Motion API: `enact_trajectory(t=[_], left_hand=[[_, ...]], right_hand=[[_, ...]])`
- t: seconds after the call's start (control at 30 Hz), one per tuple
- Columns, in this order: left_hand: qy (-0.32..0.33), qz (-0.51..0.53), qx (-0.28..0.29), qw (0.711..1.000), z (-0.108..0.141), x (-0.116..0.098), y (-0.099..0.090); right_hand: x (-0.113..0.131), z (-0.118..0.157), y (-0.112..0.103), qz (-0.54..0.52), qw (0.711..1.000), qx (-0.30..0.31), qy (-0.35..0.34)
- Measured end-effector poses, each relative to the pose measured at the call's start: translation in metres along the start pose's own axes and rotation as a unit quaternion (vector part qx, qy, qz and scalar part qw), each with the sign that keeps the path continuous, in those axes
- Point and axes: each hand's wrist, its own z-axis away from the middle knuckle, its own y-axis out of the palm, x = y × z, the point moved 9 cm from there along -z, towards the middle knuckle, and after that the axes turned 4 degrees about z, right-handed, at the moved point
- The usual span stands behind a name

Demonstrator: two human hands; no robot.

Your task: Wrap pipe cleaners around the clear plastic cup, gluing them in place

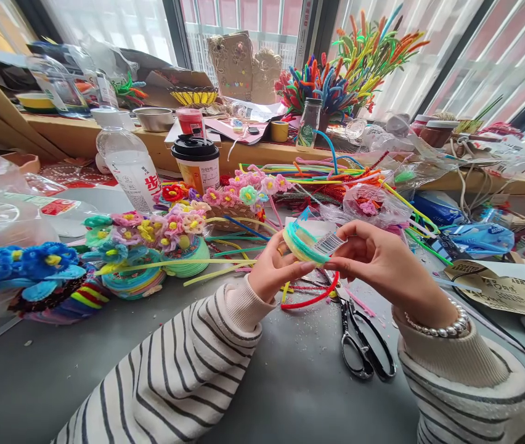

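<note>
My left hand (269, 266) is closed around the left side of a small clear plastic cup (317, 229) with a barcode label. Mint-green and pale yellow pipe cleaners (303, 245) are wound round this cup. My right hand (378, 262) pinches at its right side, thumb and fingers close together by the label; whether they grip the cup or a pipe cleaner end, I cannot tell. Leftward from my left hand runs a long pale yellow pipe cleaner (174, 264). Below the hands lie a red pipe cleaner (309, 303) and black-handled scissors (365, 351).
Pipe-cleaner flowers in wound pots (128, 271) line the left, near a plastic bottle (126, 160) and a lidded paper cup (196, 165). Loose pipe cleaners (262, 169) lie behind the hands. A glass bottle (309, 126) stands on the sill; brown printed paper (503, 287) lies right.
</note>
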Motion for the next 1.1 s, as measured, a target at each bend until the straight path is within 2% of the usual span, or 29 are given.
enact_trajectory(t=[0.17, 0.37, 0.6, 1.1], left_hand=[[-0.055, 0.111, 0.039, 0.992, 0.003, 0.003, 0.006], [-0.071, 0.153, 0.099, 0.981, 0.006, 0.001, 0.015], [-0.070, 0.163, 0.116, 0.977, 0.009, -0.001, 0.018], [-0.068, 0.133, 0.105, 0.983, 0.007, 0.000, 0.016]], right_hand=[[-0.001, -0.002, 0.001, 0.025, 1.000, 0.004, -0.015], [0.006, 0.002, 0.004, 0.077, 0.996, 0.006, -0.043], [0.010, 0.003, 0.004, 0.062, 0.997, 0.005, -0.048], [0.017, 0.007, 0.009, 0.079, 0.995, 0.022, -0.055]])
